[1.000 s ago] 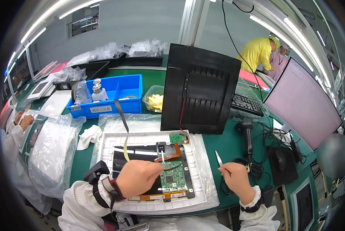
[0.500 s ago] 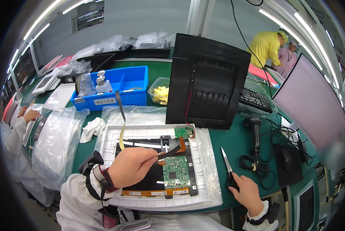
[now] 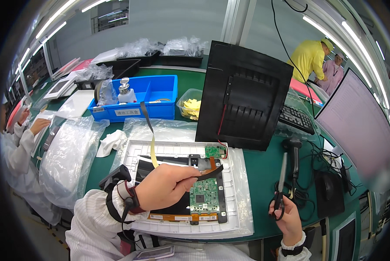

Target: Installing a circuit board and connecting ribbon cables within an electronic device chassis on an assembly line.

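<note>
Left hand (image 3: 166, 186): above the white frame (image 3: 232, 209), thumb and forefinger pinching a black strip (image 3: 212, 172), whose free end extends toward the frame's right edge. Right hand (image 3: 289, 217): right of the frame, fingers curled through the handles of the scissors (image 3: 282, 176), blades pointing upward. Bare green bench (image 3: 260, 174) separates the scissors from the frame's right edge, giving side room there. The circuit board (image 3: 205, 196) lies inside the frame's right half. The frame's near edge sits close to the bench edge. Beyond its far edge, right portion, a black cover (image 3: 247, 95) stands upright and limits reach. Blue bin (image 3: 149, 114): beyond the far-left corner. White cloth (image 3: 112, 143): just left of the frame. Scanner (image 3: 293, 158): right of the frame, cables alongside.
</note>
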The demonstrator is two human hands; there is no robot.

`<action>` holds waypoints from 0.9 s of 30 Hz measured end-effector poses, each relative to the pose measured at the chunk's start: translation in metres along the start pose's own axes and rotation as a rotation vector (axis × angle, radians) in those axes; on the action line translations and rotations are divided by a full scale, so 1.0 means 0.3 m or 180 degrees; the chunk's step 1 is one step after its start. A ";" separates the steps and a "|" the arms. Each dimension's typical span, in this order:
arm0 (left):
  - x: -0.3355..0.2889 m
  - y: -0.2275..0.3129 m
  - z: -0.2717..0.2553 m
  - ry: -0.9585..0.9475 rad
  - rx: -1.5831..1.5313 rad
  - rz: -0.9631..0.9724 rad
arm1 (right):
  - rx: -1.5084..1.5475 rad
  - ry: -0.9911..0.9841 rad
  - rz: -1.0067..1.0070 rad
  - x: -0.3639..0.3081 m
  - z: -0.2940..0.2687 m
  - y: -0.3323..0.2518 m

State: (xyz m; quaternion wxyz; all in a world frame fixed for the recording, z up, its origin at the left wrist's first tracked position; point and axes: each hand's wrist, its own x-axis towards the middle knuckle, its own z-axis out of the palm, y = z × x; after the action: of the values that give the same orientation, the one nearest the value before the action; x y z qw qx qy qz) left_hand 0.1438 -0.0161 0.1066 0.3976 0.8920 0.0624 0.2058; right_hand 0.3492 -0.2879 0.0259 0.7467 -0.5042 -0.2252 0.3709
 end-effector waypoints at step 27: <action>-0.070 0.084 0.004 -0.0464 -0.1328 0.0027 | -0.1568 -0.1213 -0.1169 -0.093 0.279 0.192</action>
State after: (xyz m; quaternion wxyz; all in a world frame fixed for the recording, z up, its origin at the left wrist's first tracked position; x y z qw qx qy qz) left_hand 0.1239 -0.0396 0.1176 0.5761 0.8032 -0.0142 0.1509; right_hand 0.2536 -0.2481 0.0066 0.6016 -0.5419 -0.5299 0.2525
